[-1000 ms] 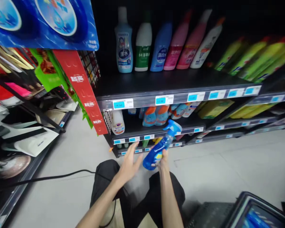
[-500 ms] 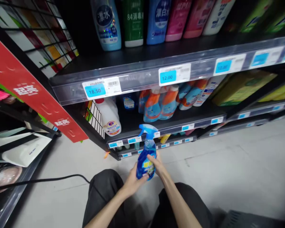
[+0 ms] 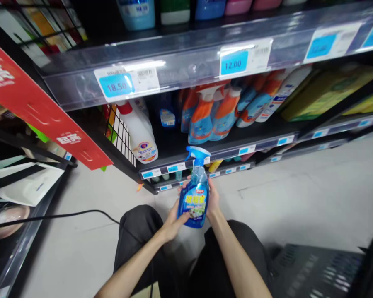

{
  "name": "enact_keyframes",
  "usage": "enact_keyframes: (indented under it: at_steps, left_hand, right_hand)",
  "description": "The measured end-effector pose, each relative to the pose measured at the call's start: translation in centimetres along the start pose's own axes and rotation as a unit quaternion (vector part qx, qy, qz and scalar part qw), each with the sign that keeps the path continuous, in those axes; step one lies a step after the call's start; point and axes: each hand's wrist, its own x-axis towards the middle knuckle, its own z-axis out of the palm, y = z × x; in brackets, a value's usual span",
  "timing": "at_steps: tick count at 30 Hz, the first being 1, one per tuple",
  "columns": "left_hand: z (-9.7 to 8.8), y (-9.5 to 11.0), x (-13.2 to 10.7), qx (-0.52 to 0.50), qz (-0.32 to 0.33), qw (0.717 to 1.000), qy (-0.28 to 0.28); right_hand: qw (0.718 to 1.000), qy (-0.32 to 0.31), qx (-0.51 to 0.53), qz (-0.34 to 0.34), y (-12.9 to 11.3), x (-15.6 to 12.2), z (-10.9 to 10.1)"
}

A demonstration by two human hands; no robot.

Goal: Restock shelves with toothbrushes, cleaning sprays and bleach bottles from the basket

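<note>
A blue spray bottle (image 3: 196, 194) with a light-blue trigger head is held upright between my hands, above the floor and in front of the lower shelves. My left hand (image 3: 173, 221) wraps its left side, the thumb lying across the label near the base. Against the right side of the bottle rests my right hand (image 3: 214, 198), its fingers partly hidden behind it. The label with yellow characters faces me. Behind, on the shelf, stand orange-and-blue spray bottles (image 3: 202, 118), a white bottle with a red cap (image 3: 139, 134) and a dark blue bottle (image 3: 167, 111).
Price tags line the upper shelf edge (image 3: 189, 68). A red panel (image 3: 46, 107) and wire grid (image 3: 121, 136) bound the left side. A black cable (image 3: 81, 213) crosses toward my knee. A dark grey basket (image 3: 317, 269) sits on the floor at lower right.
The spray bottle has turned so its label faces me more squarely. My right thumb has left the label's front. My view has shifted closer and lower, bringing more of the basket into sight.
</note>
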Motion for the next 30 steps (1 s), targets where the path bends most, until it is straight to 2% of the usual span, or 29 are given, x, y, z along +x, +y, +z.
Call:
enact_keyframes:
  at_steps: [3, 7, 10, 14, 17, 20, 22, 25, 27, 30]
  left_hand:
    - [-0.1, -0.1, 0.7, 0.032, -0.008, 0.999, 0.018]
    - [-0.1, -0.2, 1.0, 0.122, -0.009, 0.990, 0.077]
    - [0.2, -0.4, 0.9, 0.200, 0.045, 0.974, 0.101]
    - [0.5, -1.1, 1.0, 0.317, 0.159, 0.931, 0.083]
    - [0.5, -1.5, 1.1, 0.349, 0.184, 0.915, 0.082]
    - [0.1, -1.6, 0.9, 0.320, 0.143, 0.932, 0.092]
    - [-0.4, -1.4, 0.5, 0.254, 0.091, 0.961, 0.057]
    - [-1.2, -1.3, 0.1, 0.086, 0.017, 0.996, -0.017]
    - [-1.6, -1.2, 0.0, -0.003, -0.008, 0.999, -0.044]
    - [-2.0, -1.2, 0.1, -0.044, -0.021, 0.998, -0.045]
  right_hand:
    - [0.999, 0.000, 0.042, -0.026, 0.2, 0.3, 0.2]
    - [0.995, 0.003, 0.063, -0.077, 0.1, 0.3, 0.0]
    - [0.993, 0.004, 0.059, -0.105, -0.1, 0.3, -0.2]
    - [0.990, 0.037, 0.014, -0.134, 0.2, 0.1, -0.6]
    - [0.986, 0.050, -0.063, -0.148, 0.8, -0.1, -0.8]
    - [0.978, 0.027, -0.136, -0.156, 0.9, -0.4, -0.8]
    - [0.973, 0.003, -0.167, -0.156, 0.6, -0.6, -0.7]
    - [0.973, -0.011, -0.189, -0.133, -0.2, -0.9, -0.6]
    - [0.974, -0.005, -0.190, -0.122, -0.4, -1.1, -0.7]
    - [0.978, 0.011, -0.175, -0.114, -0.1, -1.0, -1.1]
